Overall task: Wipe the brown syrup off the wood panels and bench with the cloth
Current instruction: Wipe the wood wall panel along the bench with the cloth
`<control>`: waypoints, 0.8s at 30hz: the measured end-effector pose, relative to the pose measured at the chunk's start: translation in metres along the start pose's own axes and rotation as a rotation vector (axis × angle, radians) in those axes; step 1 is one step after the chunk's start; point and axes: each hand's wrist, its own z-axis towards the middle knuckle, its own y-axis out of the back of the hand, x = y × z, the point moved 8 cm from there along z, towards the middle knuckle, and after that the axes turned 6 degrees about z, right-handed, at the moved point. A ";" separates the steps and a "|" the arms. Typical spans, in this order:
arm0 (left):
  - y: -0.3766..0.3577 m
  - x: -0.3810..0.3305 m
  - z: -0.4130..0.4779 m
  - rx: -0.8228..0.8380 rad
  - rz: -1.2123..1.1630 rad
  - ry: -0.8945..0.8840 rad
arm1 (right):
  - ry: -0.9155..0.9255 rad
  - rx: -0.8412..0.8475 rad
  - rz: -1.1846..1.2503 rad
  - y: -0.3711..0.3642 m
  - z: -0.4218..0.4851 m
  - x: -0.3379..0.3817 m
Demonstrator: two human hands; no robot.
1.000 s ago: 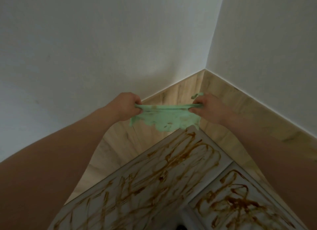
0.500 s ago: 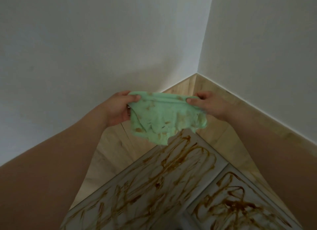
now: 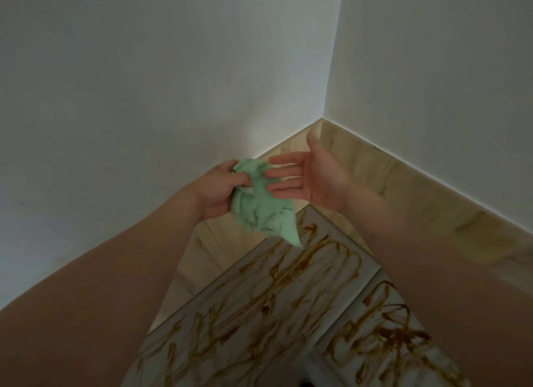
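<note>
A crumpled green cloth [image 3: 259,210] hangs in the air above the corner, bunched in my left hand [image 3: 219,189], whose fingers curl round its top. My right hand [image 3: 305,176] is spread flat, palm up, its straight fingertips touching the cloth's right side. Below lie two pale panels: the larger one [image 3: 259,306] and a smaller one [image 3: 383,337] to its right, both covered with squiggly lines of brown syrup [image 3: 326,259]. A tip of the cloth dangles just over the larger panel's far corner.
Light wood boards [image 3: 389,184] run along the foot of two white walls [image 3: 173,69] that meet in a corner at the upper right. More light wood [image 3: 207,251] shows left of the panels. My forearms fill the lower left and right.
The cloth, stretched between both hands a second ago, is now bunched in my left hand. My right hand has let go and opened flat beside it.
</note>
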 end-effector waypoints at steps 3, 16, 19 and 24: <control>0.011 -0.002 0.001 -0.077 0.059 0.000 | 0.065 -0.191 -0.086 0.028 0.002 -0.019; -0.019 0.027 -0.004 0.093 0.369 0.325 | -0.035 -0.122 0.747 -0.019 0.063 -0.207; 0.027 0.002 0.011 -0.067 1.051 0.065 | -0.048 -0.254 0.861 0.000 0.076 -0.239; 0.066 -0.015 0.003 -0.122 1.851 -0.530 | 0.040 -0.494 0.880 0.028 0.139 -0.230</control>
